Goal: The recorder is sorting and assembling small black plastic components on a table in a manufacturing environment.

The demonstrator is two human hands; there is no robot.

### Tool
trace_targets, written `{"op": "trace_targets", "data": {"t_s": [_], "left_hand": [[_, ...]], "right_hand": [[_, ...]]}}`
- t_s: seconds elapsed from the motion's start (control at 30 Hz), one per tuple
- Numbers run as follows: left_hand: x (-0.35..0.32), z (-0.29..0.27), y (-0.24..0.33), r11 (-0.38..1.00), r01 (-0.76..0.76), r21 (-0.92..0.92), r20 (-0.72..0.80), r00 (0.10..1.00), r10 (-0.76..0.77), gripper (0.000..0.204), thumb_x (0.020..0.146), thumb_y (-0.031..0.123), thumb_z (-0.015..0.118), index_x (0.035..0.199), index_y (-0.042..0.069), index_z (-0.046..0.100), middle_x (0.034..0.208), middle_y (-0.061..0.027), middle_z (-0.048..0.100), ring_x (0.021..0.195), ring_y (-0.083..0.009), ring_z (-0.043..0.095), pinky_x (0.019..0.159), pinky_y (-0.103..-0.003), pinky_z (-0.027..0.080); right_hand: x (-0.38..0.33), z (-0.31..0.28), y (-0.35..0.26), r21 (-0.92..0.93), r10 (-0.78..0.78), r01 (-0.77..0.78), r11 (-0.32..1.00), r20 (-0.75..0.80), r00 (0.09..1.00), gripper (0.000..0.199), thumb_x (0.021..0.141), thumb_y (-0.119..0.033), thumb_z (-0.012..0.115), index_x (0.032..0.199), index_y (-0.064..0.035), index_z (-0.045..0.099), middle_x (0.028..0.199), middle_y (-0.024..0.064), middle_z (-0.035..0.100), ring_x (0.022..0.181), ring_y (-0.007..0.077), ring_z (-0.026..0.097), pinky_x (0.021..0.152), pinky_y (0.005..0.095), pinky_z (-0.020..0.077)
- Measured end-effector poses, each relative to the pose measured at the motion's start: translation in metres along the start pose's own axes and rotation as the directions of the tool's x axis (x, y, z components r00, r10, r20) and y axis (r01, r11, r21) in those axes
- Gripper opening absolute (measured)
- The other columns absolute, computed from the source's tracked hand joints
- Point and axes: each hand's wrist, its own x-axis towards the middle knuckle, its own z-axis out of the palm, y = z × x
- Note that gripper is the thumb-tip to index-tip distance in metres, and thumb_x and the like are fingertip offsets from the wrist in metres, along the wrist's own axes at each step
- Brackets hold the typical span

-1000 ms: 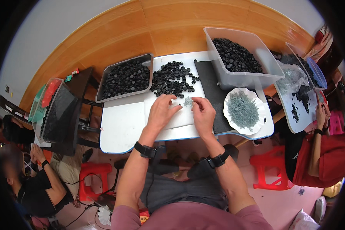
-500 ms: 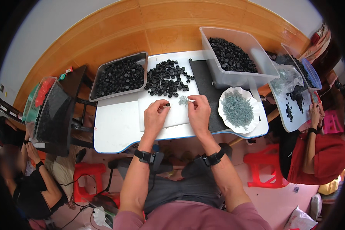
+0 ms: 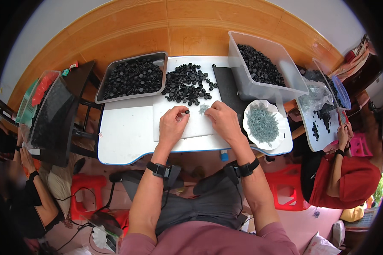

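Observation:
My left hand [image 3: 173, 124] rests on a white mat [image 3: 187, 123] and pinches a small black round cap [image 3: 186, 112] between thumb and fingertips. My right hand [image 3: 222, 120] lies beside it with fingers curled near a few small grey pins [image 3: 203, 108] on the mat. A loose pile of black caps [image 3: 186, 83] spreads just beyond both hands. A white plate [image 3: 281, 140] holding a heap of grey pins [image 3: 262, 125] sits right of my right hand.
A metal tray [image 3: 130, 97] full of black caps stands at the back left, a clear plastic bin [image 3: 253, 88] of caps at the back right. A person in red [image 3: 349, 178] works at a side table on the right; another person [image 3: 25, 187] sits at the left.
The view has shifted slightly. My hands stay close together on the mat; the left hand now holds a black cap at its fingertips.

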Motion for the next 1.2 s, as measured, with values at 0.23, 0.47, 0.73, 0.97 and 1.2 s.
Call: {"op": "trace_targets", "data": {"t_s": [0.23,0.47,0.73,0.97,1.2], "left_hand": [[-0.001,0.003,-0.001,0.997,0.024,-0.073,-0.018,1.0,-0.025,0.02,0.088,0.013,0.074,0.107,0.005,0.072,0.093,-0.009,0.077,0.08,-0.0194,0.073,0.073,-0.032,0.055],[0.0,0.002,-0.001,0.998,0.022,-0.056,-0.007,1.0,-0.022,0.02,0.089,0.013,0.074,0.106,0.005,0.07,0.092,-0.0086,0.077,0.08,-0.0206,0.074,0.073,-0.033,0.055],[0.001,0.002,0.003,0.999,0.001,-0.049,0.014,1.0,-0.001,0.019,0.088,0.013,0.073,0.105,0.005,0.07,0.092,-0.0088,0.077,0.083,-0.0207,0.074,0.072,-0.032,0.055],[0.0,-0.002,0.002,0.998,0.008,-0.058,0.044,0.999,-0.006,0.02,0.089,0.013,0.073,0.106,0.004,0.07,0.093,-0.0095,0.078,0.086,-0.0218,0.076,0.076,-0.033,0.057],[-0.002,-0.003,0.004,0.991,0.011,-0.131,0.104,0.995,0.002,0.021,0.09,0.012,0.072,0.108,0.003,0.067,0.097,-0.0095,0.079,0.094,-0.0228,0.078,0.08,-0.033,0.058]], "right_hand": [[0.005,0.003,0.009,0.009,-0.119,0.119,0.993,0.01,0.993,0.012,0.083,0.002,0.066,0.092,-0.0052,0.068,0.089,0.0098,0.063,0.093,0.0308,0.065,0.08,0.0417,0.0525],[0.007,0.006,-0.004,0.299,0.09,-0.075,0.951,-0.036,0.995,0.008,0.09,0.002,0.065,0.097,-0.0019,0.065,0.093,0.0145,0.066,0.089,0.035,0.067,0.079,0.0429,0.0539],[0.004,0.014,0.0,0.392,0.171,-0.155,0.907,-0.006,0.985,0.018,0.086,0.001,0.071,0.103,-0.001,0.072,0.095,0.0141,0.073,0.08,0.0286,0.071,0.073,0.0384,0.0556],[0.005,0.012,-0.02,0.471,0.296,-0.262,0.842,0.003,0.955,0.021,0.086,0.002,0.07,0.107,-0.0014,0.073,0.093,0.011,0.073,0.077,0.0204,0.07,0.068,0.0317,0.0542],[-0.002,0.037,-0.031,0.615,0.31,-0.178,0.769,-0.114,0.944,0.022,0.089,0.002,0.07,0.111,-0.0019,0.071,0.093,0.0083,0.073,0.078,0.0154,0.069,0.065,0.0287,0.0527]]}}
